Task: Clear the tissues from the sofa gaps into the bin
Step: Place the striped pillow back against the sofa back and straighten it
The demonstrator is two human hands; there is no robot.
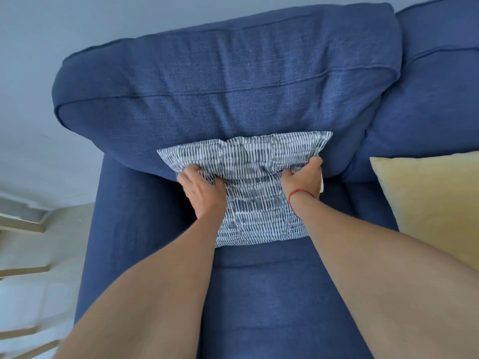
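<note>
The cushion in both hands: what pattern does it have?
The cushion shows rows of short grey-blue dashes on white; the head view, the only one, shows it best.

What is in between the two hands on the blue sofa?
The head view shows the patterned cushion between them. The left hand grips its left side and the right hand its right side, with only striped fabric across the stretch.

Matt cloth nearly everywhere.
The sofa [233,86] is coarse blue woven fabric; patterned cushion [259,211], smoother printed cloth; yellow cushion [427,198] at 3 o'clock, soft matt; rails [23,224] at 8 o'clock, pale wood.
</note>
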